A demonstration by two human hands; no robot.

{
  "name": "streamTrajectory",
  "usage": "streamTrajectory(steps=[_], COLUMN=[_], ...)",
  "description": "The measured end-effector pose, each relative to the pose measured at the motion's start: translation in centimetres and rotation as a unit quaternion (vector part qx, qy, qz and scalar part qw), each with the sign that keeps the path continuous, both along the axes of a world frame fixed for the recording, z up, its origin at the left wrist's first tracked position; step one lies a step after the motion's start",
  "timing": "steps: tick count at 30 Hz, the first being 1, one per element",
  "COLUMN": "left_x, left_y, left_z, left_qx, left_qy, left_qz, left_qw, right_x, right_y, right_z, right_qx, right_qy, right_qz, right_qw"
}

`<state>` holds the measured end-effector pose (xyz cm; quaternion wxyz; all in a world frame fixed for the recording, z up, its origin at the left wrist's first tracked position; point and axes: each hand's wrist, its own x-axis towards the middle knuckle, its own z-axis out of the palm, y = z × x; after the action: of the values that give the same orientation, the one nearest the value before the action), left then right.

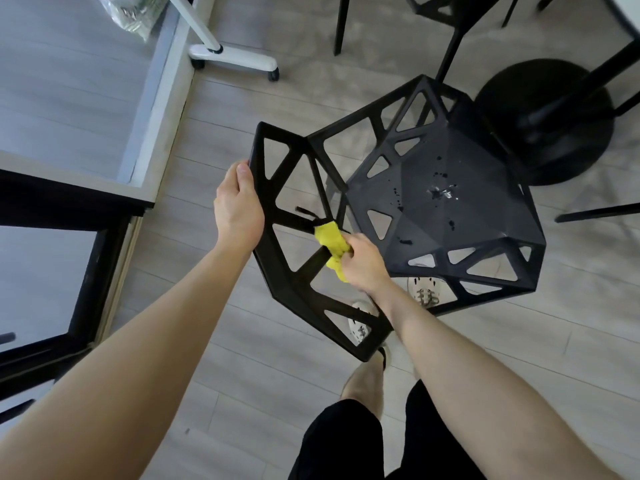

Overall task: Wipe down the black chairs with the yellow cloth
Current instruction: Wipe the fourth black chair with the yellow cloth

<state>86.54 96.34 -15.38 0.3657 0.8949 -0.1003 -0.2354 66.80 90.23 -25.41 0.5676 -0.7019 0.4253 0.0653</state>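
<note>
A black chair point(450, 188) with an angular cut-out frame stands on the floor in front of me, its backrest nearest me. Wet spots and smears show on its seat. My left hand point(237, 206) grips the top edge of the backrest at its left side. My right hand point(363, 263) holds a bunched yellow cloth point(332, 240) and presses it against a strut in the middle of the backrest. Another black chair point(446, 15) stands at the top of the view, only partly seen.
A round black table base point(554, 109) sits just beyond the chair on the right. A white wheeled stand point(235, 57) is at the upper left, next to a white-framed glass panel point(152, 109). A black frame point(90, 265) runs along the left. My feet are under the chair.
</note>
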Motion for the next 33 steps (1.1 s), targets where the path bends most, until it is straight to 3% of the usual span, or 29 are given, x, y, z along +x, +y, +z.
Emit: streamTrajectory(steps=[2,6,12,15,17,19,22,24,29,31,33], left_x=[0.1,0.2,0.3,0.0,0.2,0.7,0.5,0.4,0.6,0.6,0.6], left_y=[0.1,-0.1,0.1,0.0,-0.2,-0.1,0.0,0.0,-0.1,-0.2,-0.1], left_z=[-0.1,0.2,0.1,0.0,0.1,0.1,-0.1,-0.3,-0.5,-0.7,-0.9], left_qx=[0.001,-0.004,-0.019,-0.023,-0.027,-0.024,-0.034,-0.041,-0.034,-0.031,-0.028], left_qy=[0.0,0.007,0.03,0.049,0.057,0.058,0.072,0.071,0.058,0.054,0.049], left_qz=[-0.003,0.007,0.014,0.011,0.02,0.025,0.015,0.012,0.021,0.016,0.02], left_qw=[1.0,1.0,0.999,0.998,0.998,0.998,0.997,0.997,0.997,0.998,0.998], right_x=[0.0,-2.8,-5.0,-6.5,-3.0,-0.1,-4.8,-8.7,-2.8,-4.7,-9.4], right_y=[0.9,3.1,4.0,2.5,2.1,3.2,4.1,3.3,4.9,5.4,4.2], right_z=[1.3,6.1,8.6,8.7,9.6,11.1,10.9,11.1,12.0,10.7,8.4], right_qx=[0.001,-0.04,-0.038,-0.036,-0.045,-0.048,-0.055,-0.035,-0.051,-0.063,-0.068], right_qy=[0.0,-0.147,-0.183,-0.151,-0.147,-0.162,-0.16,-0.126,-0.154,-0.159,-0.109], right_qz=[0.015,0.064,0.115,0.104,0.055,0.079,0.15,0.138,0.114,0.146,0.161], right_qw=[1.0,0.986,0.976,0.982,0.987,0.983,0.974,0.982,0.98,0.974,0.978])
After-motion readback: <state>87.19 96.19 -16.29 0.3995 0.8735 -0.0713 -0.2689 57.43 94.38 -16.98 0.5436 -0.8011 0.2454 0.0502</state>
